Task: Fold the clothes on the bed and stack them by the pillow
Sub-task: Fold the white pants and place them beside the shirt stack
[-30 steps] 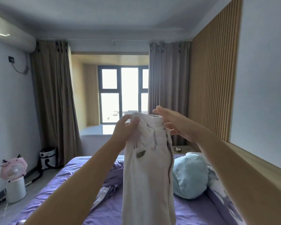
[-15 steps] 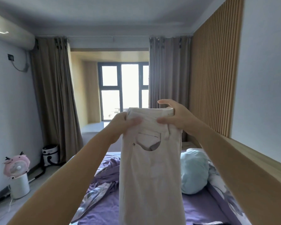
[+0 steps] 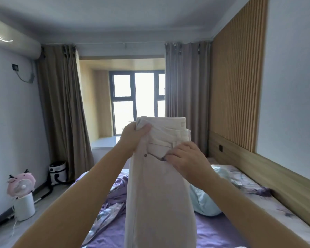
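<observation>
You hold a pair of off-white cotton trousers [image 3: 159,185] upright in the air above the purple-sheeted bed [image 3: 213,233], waistband at the top and the legs hanging straight down out of the bottom of the view. Your left hand [image 3: 132,136] has its grip clamped on the left corner of the waistband, thumb on the near face and fingers curled behind. This hand carries the weight, which is likely why the garment hangs plumb.

Your right hand [image 3: 188,160] sits lower, at the front pocket. Its fingers are curled against the pocket opening, and they appear to pinch or tuck the cloth there; the exact hold is hidden by the hand itself. The likely purpose is to flatten the pocket before the legs are laid together.

The right edge of the waistband stands free and unsupported. The hem is out of view, so you cannot judge whether it touches the bed.

A pale blue rounded pillow [image 3: 204,201] lies just right of the trousers, against the floral bedding [image 3: 249,187] by the wooden headboard wall. A crumpled purple and patterned garment [image 3: 115,199] lies to the left of them on the bed. Open sheet shows between pillow and near edge, which should serve for laying the trousers down. No folded stack is visible by the pillow, so the task looks to be at an early stage.
</observation>
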Tool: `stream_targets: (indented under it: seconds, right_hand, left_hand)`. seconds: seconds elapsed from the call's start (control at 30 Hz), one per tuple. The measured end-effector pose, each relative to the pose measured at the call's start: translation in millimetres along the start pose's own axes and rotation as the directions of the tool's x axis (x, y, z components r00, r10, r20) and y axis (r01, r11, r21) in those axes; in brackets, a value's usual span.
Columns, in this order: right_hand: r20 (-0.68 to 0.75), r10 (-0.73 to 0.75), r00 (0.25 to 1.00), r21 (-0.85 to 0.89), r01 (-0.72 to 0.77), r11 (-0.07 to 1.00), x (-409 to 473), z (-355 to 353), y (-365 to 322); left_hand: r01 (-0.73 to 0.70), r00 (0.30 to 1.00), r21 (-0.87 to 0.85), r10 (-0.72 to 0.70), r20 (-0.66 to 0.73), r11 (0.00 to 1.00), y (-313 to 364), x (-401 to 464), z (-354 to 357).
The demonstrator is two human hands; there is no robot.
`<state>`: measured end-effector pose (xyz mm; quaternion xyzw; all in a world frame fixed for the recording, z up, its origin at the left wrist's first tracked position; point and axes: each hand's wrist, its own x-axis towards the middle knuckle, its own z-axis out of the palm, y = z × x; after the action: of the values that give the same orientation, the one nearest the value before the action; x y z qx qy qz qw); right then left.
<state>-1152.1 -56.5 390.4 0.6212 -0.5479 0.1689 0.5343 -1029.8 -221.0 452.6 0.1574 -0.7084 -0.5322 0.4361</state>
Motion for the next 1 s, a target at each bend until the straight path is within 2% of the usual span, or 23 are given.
stream_targets:
  seconds: [0.07,0.13,0.2,0.3,0.37,0.43,0.47,0.6,0.63,0.7,0.77,0.83,1.0]
  right_hand:
    - [0.059,0.039,0.998,-0.03,-0.037,0.999,-6.0,8.4,-1.6]
    - [0.029,0.186,0.982,-0.033,-0.185,0.982,-8.5,12.1,-4.4]
    - [0.009,0.367,0.93,-0.021,-0.367,0.93,-6.0,11.8,-12.0]
    - [0.062,0.636,0.769,0.104,-0.639,0.762,4.3,12.6,-24.4]
    - [0.102,0.795,0.598,0.287,-0.783,0.552,12.3,12.8,-31.0]
    - [0.177,0.867,0.467,0.413,-0.834,0.365,20.0,12.2,-37.6]
    - [0.212,0.875,0.435,0.422,-0.849,0.319,22.8,12.4,-39.8]
    - [0.387,0.839,0.382,0.273,-0.917,0.292,34.9,11.1,-46.2]
    - [0.445,0.824,0.351,0.282,-0.928,0.243,37.7,11.0,-48.2]
    - [0.544,0.794,0.273,0.369,-0.927,0.066,42.3,10.8,-53.6]
    - [0.591,0.776,0.221,0.496,-0.858,-0.133,46.6,8.7,-57.4]
    - [0.602,0.762,0.238,0.58,-0.787,-0.213,48.1,3.9,-58.9]
    - [0.65,0.682,0.337,0.636,-0.732,-0.244,40.7,-1.6,-55.7]
  left_hand:
    - [0.014,1.0,-0.006,-0.014,-0.012,1.0,0.8,-1.6,2.4]
    - [0.033,0.999,-0.04,-0.034,-0.016,0.999,0.7,-3.2,1.7]
    - [0.045,0.999,-0.078,-0.045,0.0,0.996,1.3,-4.8,0.1]
    - [0.048,0.999,-0.085,-0.046,0.029,0.995,2.5,-6.0,-0.8]
    - [0.043,0.999,-0.069,-0.041,0.036,0.997,5.4,-7.8,1.0]
    - [0.019,0.999,-0.014,-0.018,0.028,1.0,7.2,-9.9,3.2]
    - [0.006,1.0,0.014,-0.006,0.015,1.0,6.8,-10.5,4.7]
    - [-0.055,0.995,0.06,0.06,-0.079,0.997,1.7,-16.1,12.4]
    - [-0.073,0.992,0.081,0.081,-0.101,0.994,0.0,-16.9,14.9]
    - [-0.08,0.984,0.088,0.093,-0.153,0.993,-0.8,-19.5,19.7]
    - [-0.078,0.977,0.077,0.091,-0.193,0.994,-2.0,-20.9,22.2]
    - [-0.072,0.973,0.082,0.088,-0.215,0.994,-3.1,-22.5,22.3]
    - [-0.053,0.97,0.061,0.066,-0.234,0.997,-5.2,-23.8,19.8]
